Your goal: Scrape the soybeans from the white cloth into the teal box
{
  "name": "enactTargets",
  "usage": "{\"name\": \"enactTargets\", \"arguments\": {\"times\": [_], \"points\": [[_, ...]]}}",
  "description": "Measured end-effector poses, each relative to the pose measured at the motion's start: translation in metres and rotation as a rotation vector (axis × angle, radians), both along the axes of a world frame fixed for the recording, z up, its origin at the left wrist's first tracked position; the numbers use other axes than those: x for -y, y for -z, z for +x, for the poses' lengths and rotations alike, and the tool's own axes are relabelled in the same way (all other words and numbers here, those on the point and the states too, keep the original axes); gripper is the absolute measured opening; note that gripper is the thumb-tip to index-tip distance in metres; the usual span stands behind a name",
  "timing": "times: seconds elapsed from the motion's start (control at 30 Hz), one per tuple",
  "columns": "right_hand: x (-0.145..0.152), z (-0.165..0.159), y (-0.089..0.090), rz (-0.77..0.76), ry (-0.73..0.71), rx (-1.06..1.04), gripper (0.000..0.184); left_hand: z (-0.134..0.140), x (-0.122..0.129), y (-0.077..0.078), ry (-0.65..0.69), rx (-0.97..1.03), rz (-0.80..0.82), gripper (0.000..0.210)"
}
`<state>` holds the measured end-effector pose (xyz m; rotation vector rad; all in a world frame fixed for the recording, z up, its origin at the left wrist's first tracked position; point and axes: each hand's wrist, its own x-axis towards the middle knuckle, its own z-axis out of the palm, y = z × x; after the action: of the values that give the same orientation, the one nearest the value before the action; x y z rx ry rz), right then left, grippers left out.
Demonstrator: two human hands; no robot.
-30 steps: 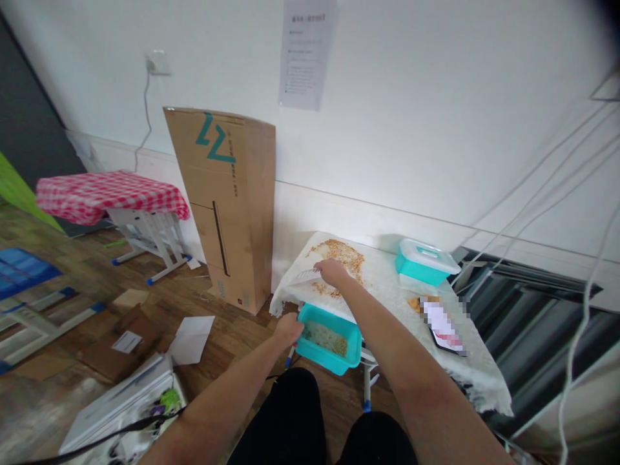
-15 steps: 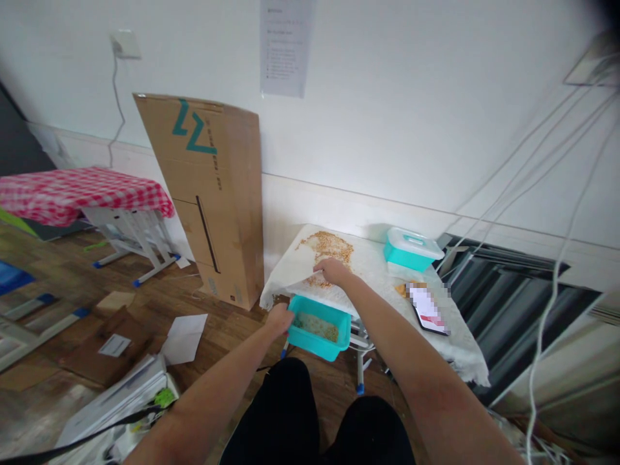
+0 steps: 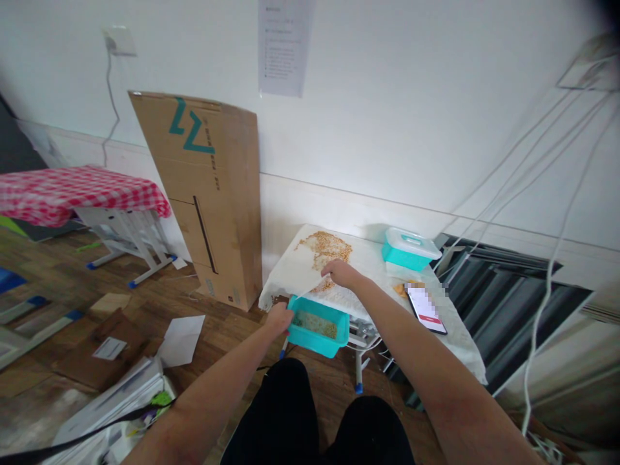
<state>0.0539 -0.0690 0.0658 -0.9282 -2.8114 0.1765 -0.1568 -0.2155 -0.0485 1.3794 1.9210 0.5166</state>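
A small table is covered with a white tablecloth [image 3: 285, 266], on which loose yellow-brown grains [image 3: 334, 245] lie scattered. My right hand [image 3: 339, 274] pinches a fold of this cloth near the grains, and its edge slants up from the table's front left. My left hand [image 3: 279, 319] grips the left end of an open turquoise plastic box [image 3: 317, 347]. That box is held just below the table's front edge, with a layer of grains inside. The fingers under its rim are partly hidden.
A lidded turquoise box [image 3: 411, 249] and a phone [image 3: 426, 309] rest on the table's right side. A tall cardboard box [image 3: 227, 213] leans against the wall at the left. Cables [image 3: 542, 297] hang at the right. Flattened cardboard [image 3: 97, 349] lies on the floor.
My right hand has shifted slightly right and toward me, drawing the cloth fold with it. The left hand and the open box stay almost in place.
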Motion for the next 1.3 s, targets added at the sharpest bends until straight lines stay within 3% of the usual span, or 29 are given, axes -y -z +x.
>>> {"name": "enactTargets", "arguments": {"times": [0.3, 0.77, 1.0, 1.17, 1.3], "points": [[0.019, 0.003, -0.01, 0.029, -0.016, 0.003, 0.05, 0.004, 0.0, -0.003, -0.038, -0.002, -0.043, 0.022], [0.026, 0.007, -0.005, 0.036, -0.054, 0.001, 0.049, 0.006, -0.004, 0.005, -0.027, 0.006, -0.024, 0.021], [0.036, 0.006, -0.013, 0.046, -0.022, 0.025, 0.047, 0.007, -0.003, -0.001, -0.003, -0.017, -0.051, 0.021], [0.044, 0.01, -0.023, 0.067, 0.178, -0.01, 0.048, 0.008, -0.003, -0.004, -0.016, 0.004, -0.024, 0.02], [0.051, 0.015, -0.031, 0.067, 0.595, -0.033, 0.044, 0.009, -0.003, -0.002, -0.004, 0.019, -0.035, 0.02]]}}
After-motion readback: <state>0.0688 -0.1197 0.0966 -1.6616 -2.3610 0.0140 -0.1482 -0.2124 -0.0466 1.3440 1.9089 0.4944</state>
